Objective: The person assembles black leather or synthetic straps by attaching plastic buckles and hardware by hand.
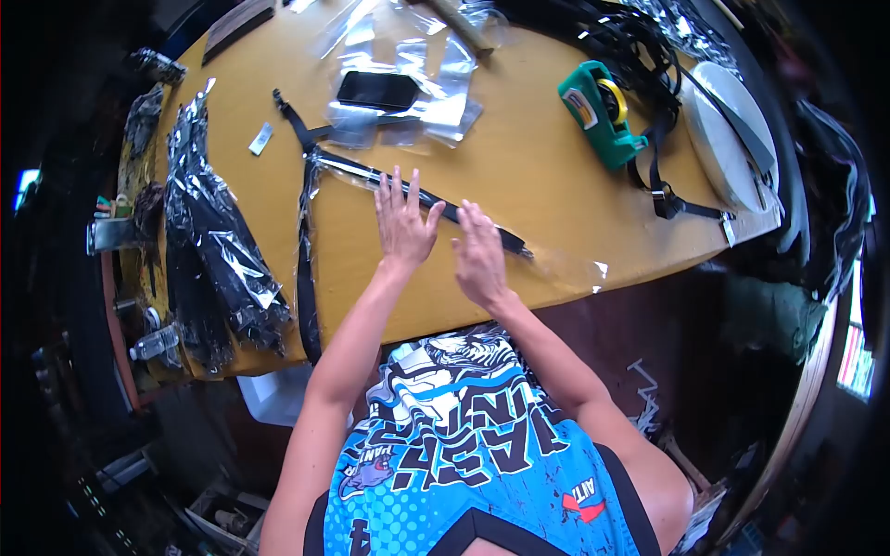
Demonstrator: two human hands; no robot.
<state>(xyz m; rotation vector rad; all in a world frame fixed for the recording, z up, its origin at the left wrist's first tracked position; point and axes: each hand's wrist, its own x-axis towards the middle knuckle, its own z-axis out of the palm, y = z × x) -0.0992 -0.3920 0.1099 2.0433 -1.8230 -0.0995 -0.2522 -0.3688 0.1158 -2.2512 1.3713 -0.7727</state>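
Observation:
A long black strap (513, 243) lies diagonally across the yellow table in what looks like a clear plastic sleeve. My left hand (405, 227) rests flat over its middle, fingers stretched out and slightly apart. Close by on the right, my right hand (480, 255) lies palm down with straight fingers touching the strap nearer its lower end. Neither hand grasps anything. From the strap's upper end, another black strap (304, 241) with dark fittings runs down and over the table's front edge. What is beneath my palms is hidden.
Clear plastic bags (454, 88) and a black phone (377, 90) lie at the back. A green tape dispenser (603, 125) stands right, beside a round whitish disc (728, 139) and tangled black straps (640, 42). Plastic-wrapped black bundles (218, 222) cover the left side, near a plastic bottle (155, 344).

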